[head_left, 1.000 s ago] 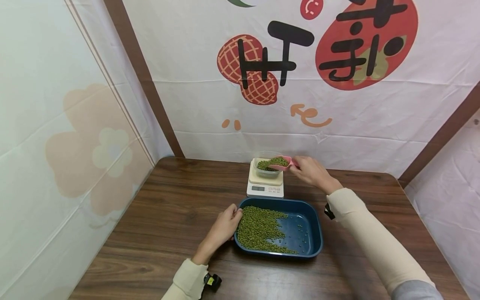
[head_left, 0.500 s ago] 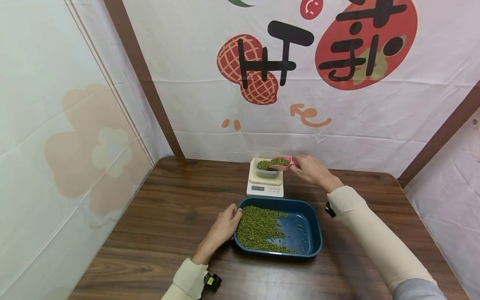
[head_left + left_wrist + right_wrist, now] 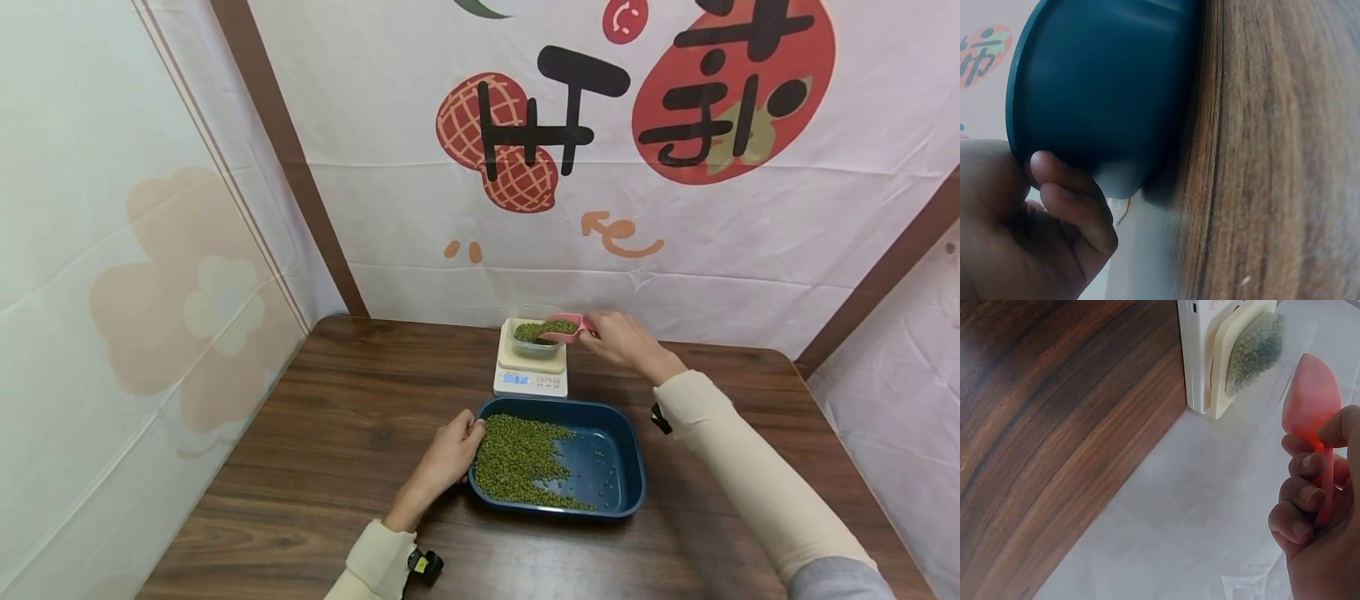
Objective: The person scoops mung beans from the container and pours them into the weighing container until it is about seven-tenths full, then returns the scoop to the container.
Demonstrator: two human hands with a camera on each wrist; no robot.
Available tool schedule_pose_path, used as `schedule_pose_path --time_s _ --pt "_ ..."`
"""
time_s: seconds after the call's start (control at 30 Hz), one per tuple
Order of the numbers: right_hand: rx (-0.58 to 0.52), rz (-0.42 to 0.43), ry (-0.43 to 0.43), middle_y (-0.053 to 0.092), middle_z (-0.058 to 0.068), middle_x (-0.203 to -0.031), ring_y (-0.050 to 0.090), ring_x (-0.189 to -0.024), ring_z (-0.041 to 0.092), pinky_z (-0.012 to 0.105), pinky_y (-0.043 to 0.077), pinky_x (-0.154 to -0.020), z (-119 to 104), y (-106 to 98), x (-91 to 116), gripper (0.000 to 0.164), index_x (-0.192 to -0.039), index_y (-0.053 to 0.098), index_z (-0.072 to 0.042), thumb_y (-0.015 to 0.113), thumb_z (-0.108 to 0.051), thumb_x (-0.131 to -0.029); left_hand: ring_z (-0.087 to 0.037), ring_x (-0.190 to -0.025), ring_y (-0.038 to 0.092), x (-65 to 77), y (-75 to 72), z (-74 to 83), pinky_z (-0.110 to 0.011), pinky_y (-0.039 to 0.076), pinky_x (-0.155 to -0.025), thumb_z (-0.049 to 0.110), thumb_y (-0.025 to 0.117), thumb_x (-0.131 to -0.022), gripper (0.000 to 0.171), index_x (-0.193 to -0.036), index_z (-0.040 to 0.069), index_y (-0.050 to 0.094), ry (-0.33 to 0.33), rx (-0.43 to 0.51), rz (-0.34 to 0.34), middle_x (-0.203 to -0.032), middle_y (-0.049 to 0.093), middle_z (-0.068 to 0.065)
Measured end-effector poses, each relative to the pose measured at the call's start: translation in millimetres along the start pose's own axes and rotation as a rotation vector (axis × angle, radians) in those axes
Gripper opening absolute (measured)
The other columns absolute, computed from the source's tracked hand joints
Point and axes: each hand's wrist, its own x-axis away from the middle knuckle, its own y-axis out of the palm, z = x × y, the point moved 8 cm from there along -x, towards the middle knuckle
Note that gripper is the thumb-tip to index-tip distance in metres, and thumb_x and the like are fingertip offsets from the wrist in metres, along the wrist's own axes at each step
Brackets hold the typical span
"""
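My right hand (image 3: 621, 340) grips the handle of a pink scoop (image 3: 1312, 394) loaded with green beans. In the head view the scoop's front end is over a clear plastic container (image 3: 535, 347), which holds more green beans (image 3: 1255, 350). The container stands on a white kitchen scale (image 3: 531, 382) whose display is lit blue. Nearer to me, a dark blue tray (image 3: 633, 467) has green beans (image 3: 517, 458) heaped toward its left side. The left hand (image 3: 452, 450) holds the tray's left rim, its fingers curled against the outer wall (image 3: 1104, 94) in the left wrist view.
Everything stands on a brown wood-grain table (image 3: 322, 467). A white printed cloth (image 3: 405, 200) hangs right behind the table's far edge, close to the scale. Another pale cloth (image 3: 150, 333) hangs along the left side.
The scale's display has turned from grey to lit blue. Both hands, the scoop and the tray stay almost where they were.
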Motion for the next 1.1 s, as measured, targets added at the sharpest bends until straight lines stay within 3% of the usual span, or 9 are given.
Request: schedule_pose_path --time_s 0.27,1.1 --pt "0.018 -0.008 -0.008 0.046 0.002 -0.067 0.046 -0.062 0.019 0.032 0.035 -0.052 0.6 -3.0 -0.4 0.018 -0.08 0.053 -0.014 0.053 -0.026 -0.094 -0.015 -0.035 0.046 -0.8 -0.3 1.6 -0.027 0.045 -0.033 0.029 0.04 -0.105 0.031 -0.081 0.01 0.041 0.003 0.002 0.006 -0.059 0.041 -0.002" --pt "0.044 -0.081 0.028 0.052 0.002 -0.069 0.048 -0.058 0.018 0.029 0.037 -0.05 1.9 -5.3 -2.2 0.016 -0.085 0.057 -0.014 0.054 -0.026 -0.096 -0.015 -0.035 0.046 0.8 -0.6 0.9 -0.027 0.045 -0.033 0.029 0.04 -0.105 0.032 -0.081 0.01 0.042 0.001 0.005 0.003 -0.058 0.042 -0.002"
